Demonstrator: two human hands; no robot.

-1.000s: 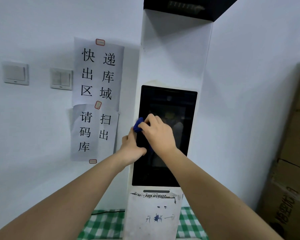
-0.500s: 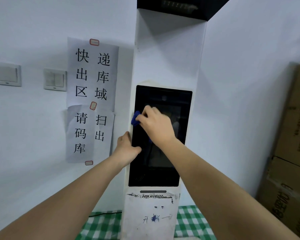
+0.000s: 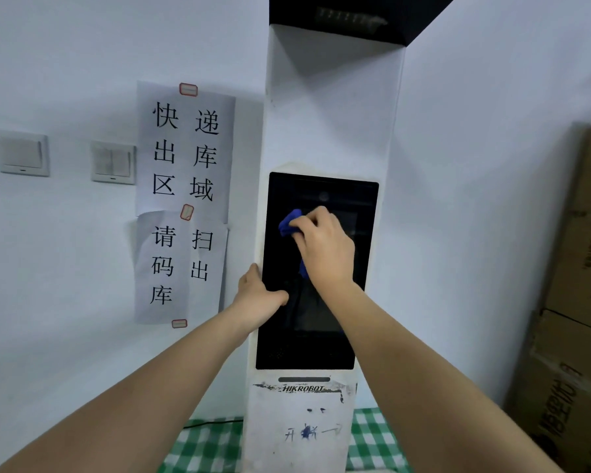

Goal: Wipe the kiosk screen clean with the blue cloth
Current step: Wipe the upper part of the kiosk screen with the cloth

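Observation:
A white kiosk column [image 3: 331, 114] stands in front of me with a tall black screen [image 3: 325, 343] set into it. My right hand [image 3: 325, 247] presses a bunched blue cloth [image 3: 289, 221] against the upper left part of the screen; most of the cloth is hidden under the palm. My left hand [image 3: 258, 297] grips the kiosk's left edge at mid-screen height, thumb lying on the glass.
Two paper signs [image 3: 185, 199] and two light switches [image 3: 111, 162] hang on the wall to the left. Cardboard boxes [image 3: 574, 302] are stacked at the right. A green checked cloth [image 3: 205, 445] covers the surface at the kiosk's base.
My right hand has slid the cloth up and a little rightward from the screen's left edge onto the glass. The left hand keeps its hold on the edge.

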